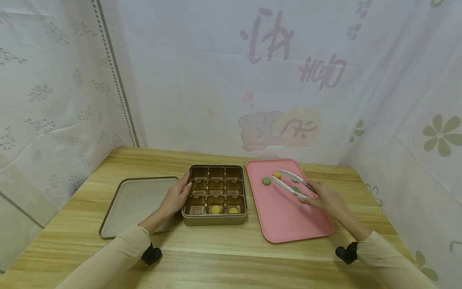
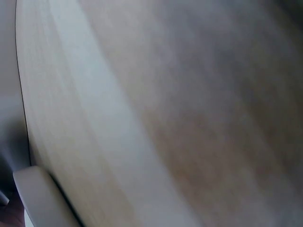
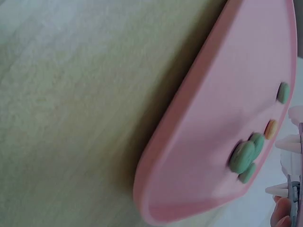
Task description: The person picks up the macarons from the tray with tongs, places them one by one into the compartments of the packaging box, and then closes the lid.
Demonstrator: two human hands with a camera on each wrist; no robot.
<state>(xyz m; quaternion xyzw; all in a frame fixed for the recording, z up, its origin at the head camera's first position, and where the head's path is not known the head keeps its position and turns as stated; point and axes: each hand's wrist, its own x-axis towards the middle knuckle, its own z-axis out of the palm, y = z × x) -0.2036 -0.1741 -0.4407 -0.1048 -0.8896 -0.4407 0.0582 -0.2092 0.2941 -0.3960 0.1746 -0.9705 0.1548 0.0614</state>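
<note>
Your right hand (image 1: 326, 199) grips metal tongs (image 1: 285, 185) near round cookies (image 1: 266, 181); your left hand (image 1: 176, 195), unclenched, touches the square, nine-compartment box (image 1: 214, 220).

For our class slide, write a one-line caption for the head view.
The left hand touches a nine-compartment box; the right hand holds tongs over a pink tray.

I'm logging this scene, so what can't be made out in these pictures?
Head: a green cookie, partly hidden by the tongs.
Head: the flat tray, its right edge partly behind the left hand.
Left wrist: the tabletop grain, blurred.
Right wrist: most of the right hand, cut off by the right edge.
</note>
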